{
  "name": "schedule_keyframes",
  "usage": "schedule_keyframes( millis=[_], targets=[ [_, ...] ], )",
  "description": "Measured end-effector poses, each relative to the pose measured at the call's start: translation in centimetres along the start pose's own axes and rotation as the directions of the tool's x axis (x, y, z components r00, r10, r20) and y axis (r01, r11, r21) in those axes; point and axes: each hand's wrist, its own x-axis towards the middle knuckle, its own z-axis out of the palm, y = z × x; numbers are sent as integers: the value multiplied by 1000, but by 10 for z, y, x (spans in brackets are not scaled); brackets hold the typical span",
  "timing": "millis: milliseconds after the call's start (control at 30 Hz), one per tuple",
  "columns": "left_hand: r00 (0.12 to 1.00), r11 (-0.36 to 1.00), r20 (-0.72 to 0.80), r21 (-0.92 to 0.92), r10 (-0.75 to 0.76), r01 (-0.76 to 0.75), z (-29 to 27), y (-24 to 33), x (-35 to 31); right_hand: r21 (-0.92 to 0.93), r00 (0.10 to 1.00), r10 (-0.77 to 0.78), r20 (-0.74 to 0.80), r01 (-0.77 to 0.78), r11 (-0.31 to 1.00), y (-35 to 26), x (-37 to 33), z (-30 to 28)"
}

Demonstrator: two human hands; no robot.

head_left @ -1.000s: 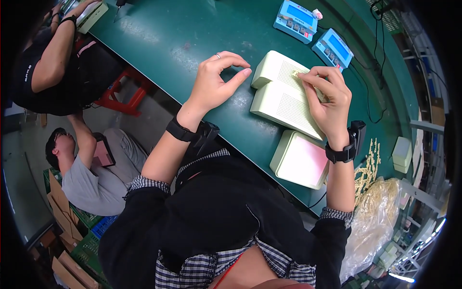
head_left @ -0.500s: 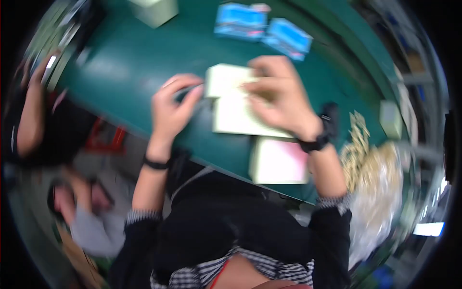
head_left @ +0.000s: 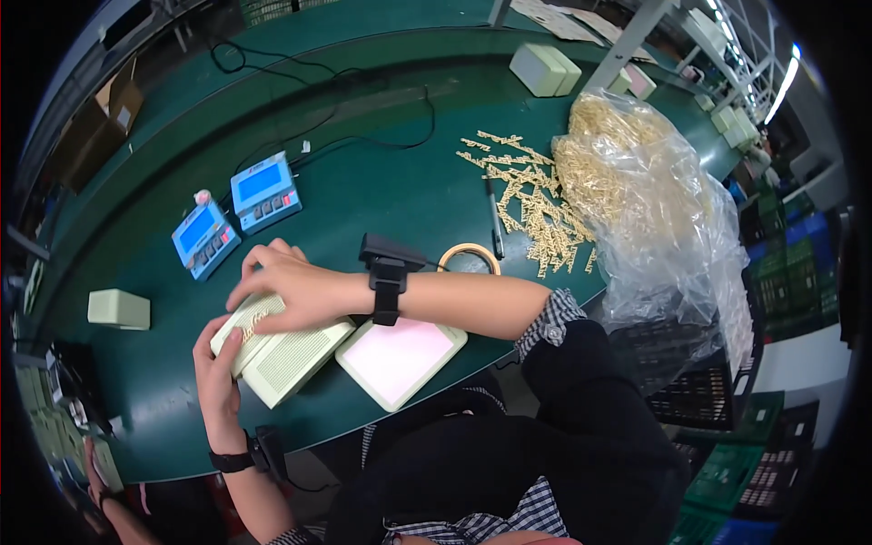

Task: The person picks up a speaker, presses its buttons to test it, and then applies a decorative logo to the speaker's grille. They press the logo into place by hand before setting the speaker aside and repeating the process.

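A cream box with a ribbed face (head_left: 295, 359) lies on the green table, alongside another cream box (head_left: 238, 350) under my hands. My left hand (head_left: 218, 377) grips that second box at its near left edge, thumb on the upper face. Across it reaches my right hand (head_left: 289, 283), fingers bent over the far side. A small gold lettering strip (head_left: 253, 322) lies on the face between the thumb and fingertips of my right hand, which partly hide it. Beneath my right forearm sits a cream-framed box with a pale pink face (head_left: 400, 359).
Two blue devices with screens (head_left: 263, 191) stand beyond my hands. Gold lettering pieces (head_left: 540, 213) spread out beside a clear plastic bag (head_left: 672, 218), near a pen (head_left: 495, 222) and a tape roll (head_left: 470, 258). Another cream box (head_left: 118, 310) stands left. Black cables (head_left: 363, 141) cross the far table.
The view has swung right, bringing the bag and lettering pieces into full sight. My left hand, earlier apart from the boxes, now holds one; my right hand has come down onto the same box.
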Motion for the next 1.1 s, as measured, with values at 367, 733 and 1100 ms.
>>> schedule_keyframes(
  millis=[367, 733, 1100],
  targets=[
    [997, 994, 11, 71, 81, -81, -2, -4, 3, 325, 857, 470, 213, -516, 793, 8, 18, 2],
    [1000, 993, -10, 118, -29, 30, 6, 7, 9, 470, 879, 406, 252, -478, 742, 26, 9, -2],
    [995, 976, -44, 206, 88, -77, 13, 9, 4, 176, 911, 388, 139, -408, 896, 27, 7, -6]
  ],
)
